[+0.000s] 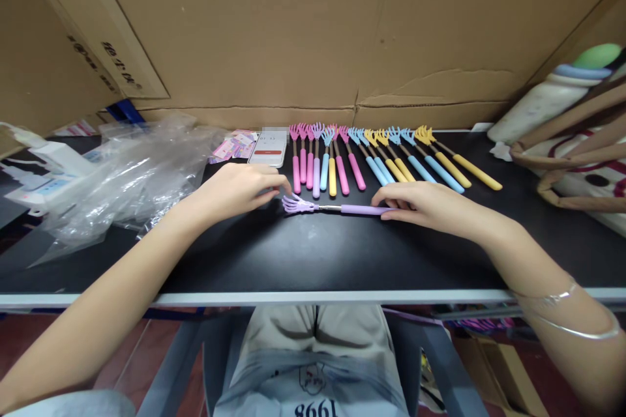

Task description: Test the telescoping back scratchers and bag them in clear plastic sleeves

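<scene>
A purple back scratcher (362, 210) with a hand-shaped head and a metal shaft lies crosswise over the black table in front of me. My right hand (415, 204) has its thumb and fingers closed around the handle's right end. At the other end, my left hand (244, 187) is beside the clawed head, its fingers bent and partly hidden; whether they touch the head I cannot tell. Behind it, several more back scratchers stand in a row, heads to the back: a pink one (296, 172) at the left, a blue one (376, 169) in the middle, a yellow one (476, 171) at the right.
Crumpled clear plastic bags (141, 169) and a white power strip (53, 169) fill the left side. A phone (268, 145) lies by some colourful cards (235, 145). At the right are a bottle (542, 104) and a bag (581, 169). A cardboard wall (293, 32) rises behind.
</scene>
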The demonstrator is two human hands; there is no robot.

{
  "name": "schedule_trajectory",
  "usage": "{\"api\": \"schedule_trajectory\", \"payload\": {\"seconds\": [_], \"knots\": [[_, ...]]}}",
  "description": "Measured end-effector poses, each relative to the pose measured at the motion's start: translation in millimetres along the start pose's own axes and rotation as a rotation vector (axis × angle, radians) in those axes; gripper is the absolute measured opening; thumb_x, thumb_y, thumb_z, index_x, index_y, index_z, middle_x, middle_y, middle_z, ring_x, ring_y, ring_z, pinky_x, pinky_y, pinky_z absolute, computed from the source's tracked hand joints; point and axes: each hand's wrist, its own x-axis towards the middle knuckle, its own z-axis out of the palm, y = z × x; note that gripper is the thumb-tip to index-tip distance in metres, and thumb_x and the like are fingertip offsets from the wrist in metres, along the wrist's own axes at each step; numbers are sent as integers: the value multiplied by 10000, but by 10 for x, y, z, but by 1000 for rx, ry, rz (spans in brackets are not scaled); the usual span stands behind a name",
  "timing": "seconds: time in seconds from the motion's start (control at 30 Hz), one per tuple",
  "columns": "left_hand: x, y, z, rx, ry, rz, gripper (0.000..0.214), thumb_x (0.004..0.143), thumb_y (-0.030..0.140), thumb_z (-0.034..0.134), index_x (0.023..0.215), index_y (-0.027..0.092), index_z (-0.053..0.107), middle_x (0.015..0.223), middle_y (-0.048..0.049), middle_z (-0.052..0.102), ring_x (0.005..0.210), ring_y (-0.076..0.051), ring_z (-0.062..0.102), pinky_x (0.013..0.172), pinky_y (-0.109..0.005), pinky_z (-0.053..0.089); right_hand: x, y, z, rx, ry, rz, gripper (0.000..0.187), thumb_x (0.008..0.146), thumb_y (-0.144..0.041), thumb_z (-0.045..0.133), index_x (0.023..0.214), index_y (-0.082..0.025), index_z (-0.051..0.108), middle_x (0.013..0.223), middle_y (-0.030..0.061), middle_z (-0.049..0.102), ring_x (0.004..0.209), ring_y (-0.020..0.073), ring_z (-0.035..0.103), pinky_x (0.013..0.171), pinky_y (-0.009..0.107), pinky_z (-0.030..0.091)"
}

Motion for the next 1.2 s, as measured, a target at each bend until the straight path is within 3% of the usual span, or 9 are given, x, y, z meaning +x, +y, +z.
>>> {"api": "schedule_trajectory", "payload": {"seconds": [0.43, 1.2], "knots": [[9, -117, 83, 29, -77, -66, 281, 901, 221, 409, 1063, 290, 629, 1065, 50, 697, 913, -141, 654, 688, -201, 426, 6, 15, 3, -4, 7, -4, 284, 896, -483, 499, 1014, -248, 608, 875, 11, 625, 712, 133, 533, 618, 232, 342], [22, -29, 108, 49, -12, 3, 262, 914, 205, 411, 1023, 271, 640, 1016, 32, 700, 898, -141, 653, 683, -207, 430, 2, 50, 28, -4, 26, -32, 267, 903, -472, 497, 1021, -260, 607, 932, 5, 646, 731, 126, 549, 638, 230, 359]]}}
